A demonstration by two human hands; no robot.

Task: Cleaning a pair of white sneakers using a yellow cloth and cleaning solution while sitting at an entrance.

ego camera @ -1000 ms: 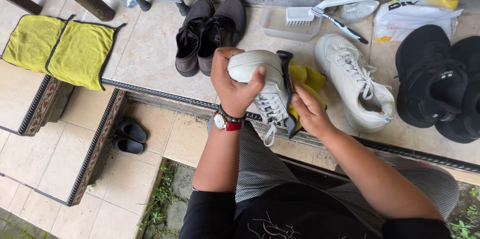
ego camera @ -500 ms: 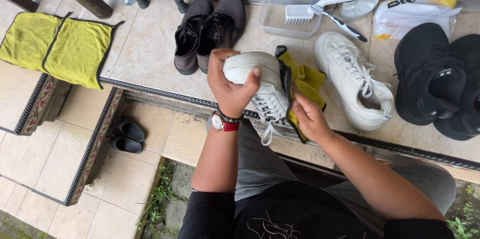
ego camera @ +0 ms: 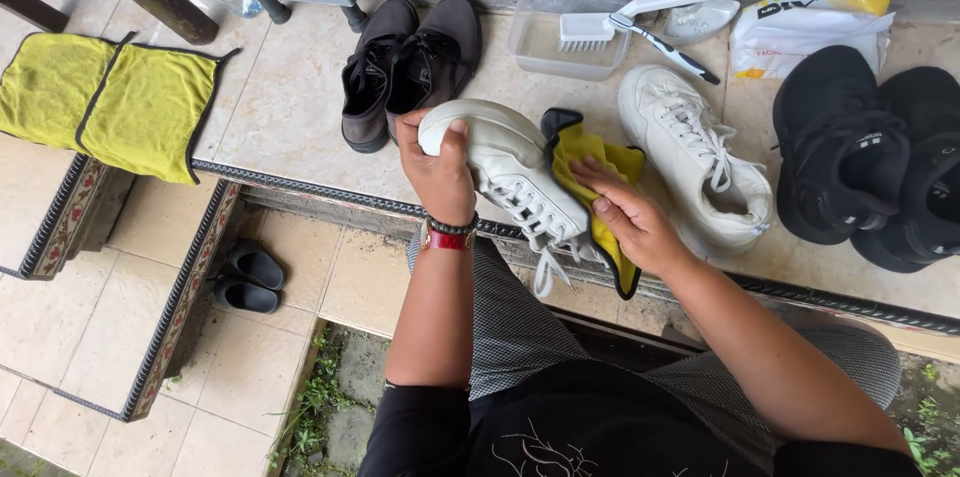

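White leather, scuffless from this angle, made up the sneaker that was held above the tiled ledge, tipped on its side with the toe toward the left and the laces dangling over the ledge's edge. It was clamped by the left hand, whose grip was closed over the toe cap, thumb on top. A yellow cloth with a dark border was pressed against the shoe's side by the right hand; that grip was closed on the cloth, the fingers laid flat along it.

Just beside the cloth, the matching white sneaker was set upright on the ledge. Behind it a clear plastic tub was seen, with a white brush laid across its rim and a white-and-yellow packet nearby. A pair of dark brown shoes stood to the left, touching each other, and a pair of black sneakers to the right. Two more yellow cloths were spread well apart on a lower step, and small black sandals lay on the floor below.

A slip was judged possible: the shoe was held by the toe alone, so hard rubbing at the side could twist it out of the hand and drop it past the ledge. The loose laces could also be caught under the cloth and dragged.
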